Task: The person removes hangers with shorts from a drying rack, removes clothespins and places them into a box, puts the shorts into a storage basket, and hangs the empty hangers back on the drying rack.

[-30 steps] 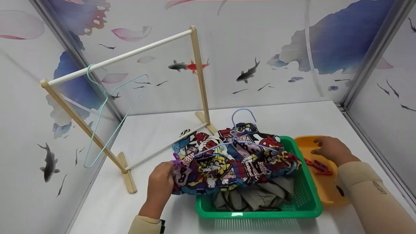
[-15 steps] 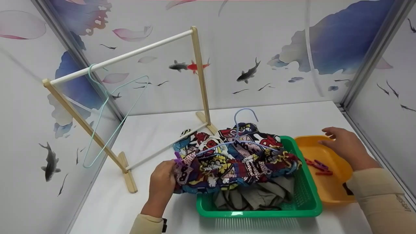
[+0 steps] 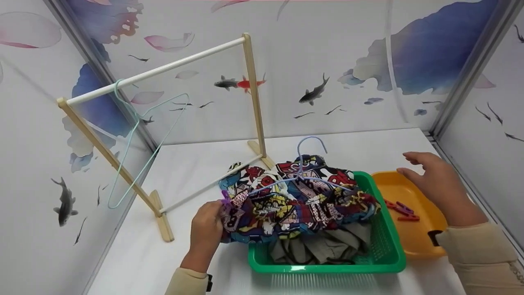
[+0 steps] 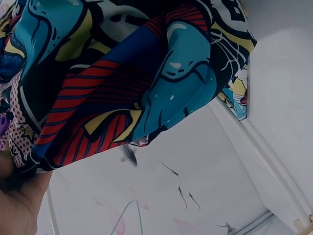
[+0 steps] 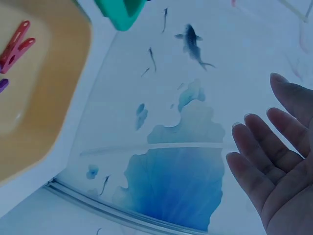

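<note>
My left hand (image 3: 206, 229) pinches the left edge of a comic-print garment (image 3: 282, 217) between thumb and fingers; the left wrist view shows the same cloth (image 4: 181, 83) stretched out from it. A blue wire hanger (image 3: 301, 164) lies on the garment, its hook pointing up. Close to my left fingers, a purple clothespin (image 3: 225, 198) sits at the garment's left end. My right hand (image 3: 442, 184) hovers over the right side of an orange tray (image 3: 423, 241), its fingers relaxed and holding nothing. Red and purple clothespins (image 3: 403, 211) lie in that tray.
Under the garment stands a green basket (image 3: 327, 269) with grey-brown cloth (image 3: 327, 243) in it. A wooden drying rack (image 3: 256, 98) with a white rail stands back left, bearing a mint hanger (image 3: 127, 147). Printed walls (image 3: 344, 49) close off the white table (image 3: 188, 172).
My right hand has risen slightly and shifted right over the tray, uncovering more clothespins. My left hand keeps its hold on the garment, nearly still.
</note>
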Available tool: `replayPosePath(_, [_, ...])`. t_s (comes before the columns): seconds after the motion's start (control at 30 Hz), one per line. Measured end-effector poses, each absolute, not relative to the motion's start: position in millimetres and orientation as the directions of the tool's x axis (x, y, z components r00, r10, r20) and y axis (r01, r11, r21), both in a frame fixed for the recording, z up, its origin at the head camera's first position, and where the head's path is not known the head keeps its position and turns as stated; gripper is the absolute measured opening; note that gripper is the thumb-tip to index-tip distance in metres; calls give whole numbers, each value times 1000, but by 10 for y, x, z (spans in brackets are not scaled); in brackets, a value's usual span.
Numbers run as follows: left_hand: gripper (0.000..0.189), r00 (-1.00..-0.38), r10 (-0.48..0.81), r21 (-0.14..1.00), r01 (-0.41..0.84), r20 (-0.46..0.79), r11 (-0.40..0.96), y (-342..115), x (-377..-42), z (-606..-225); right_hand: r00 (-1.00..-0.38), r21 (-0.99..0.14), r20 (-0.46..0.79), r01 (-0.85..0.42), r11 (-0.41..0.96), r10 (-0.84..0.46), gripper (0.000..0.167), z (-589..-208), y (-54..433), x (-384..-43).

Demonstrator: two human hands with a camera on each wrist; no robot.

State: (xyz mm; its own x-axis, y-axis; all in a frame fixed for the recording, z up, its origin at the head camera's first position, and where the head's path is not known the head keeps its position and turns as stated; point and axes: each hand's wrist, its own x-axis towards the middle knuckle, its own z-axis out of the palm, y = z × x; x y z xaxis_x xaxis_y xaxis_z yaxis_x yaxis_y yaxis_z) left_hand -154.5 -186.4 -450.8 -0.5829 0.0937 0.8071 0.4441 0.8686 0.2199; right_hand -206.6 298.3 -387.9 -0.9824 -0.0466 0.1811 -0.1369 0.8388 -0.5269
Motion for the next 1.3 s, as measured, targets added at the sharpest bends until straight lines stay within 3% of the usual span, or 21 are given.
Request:
replayPosePath(0.17, [22, -578, 89, 224, 448, 811, 865, -1866, -1539, -4518, -928, -489, 363, -269, 830, -87, 44, -3754, 2787, -1963])
replayPosePath(0.33, [22, -570, 89, 221, 452, 817, 864, -1855, -1533, -4508, -817, -397, 556, -422, 815, -153, 39, -3676, 2588, -1897])
replayPosePath(0.6, [26, -546, 104, 189, 453, 831, 871, -1844, -1539, -4507, -700, -301, 672, -558, 773, -243, 41, -3561, 2313, -1821])
replayPosePath(0.73, [24, -545, 104, 193, 460, 832, 867, -1847, -1535, -4502, -594, -239, 740, -672, 701, -316, 35, -3511, 2139, -1816])
replayPosePath(0.83, [24, -548, 101, 197, 459, 830, 866, -1851, -1532, -4496, -528, -197, 768, -733, 651, -363, 46, -3472, 1970, -1824])
replayPosePath(1.03, [24, -544, 101, 184, 444, 833, 877, -1860, -1525, -4506, -445, -126, 766, -812, 570, -464, 32, -3419, 1627, -1853])
replayPosePath(1.17, [25, -538, 101, 183, 449, 837, 875, -1857, -1526, -4505, -423, -94, 745, -833, 546, -516, 41, -3416, 1442, -1843])
replayPosePath(1.3, [24, -531, 110, 174, 456, 840, 873, -1850, -1532, -4487, -424, -98, 724, -844, 527, -544, 38, -3434, 1286, -1838])
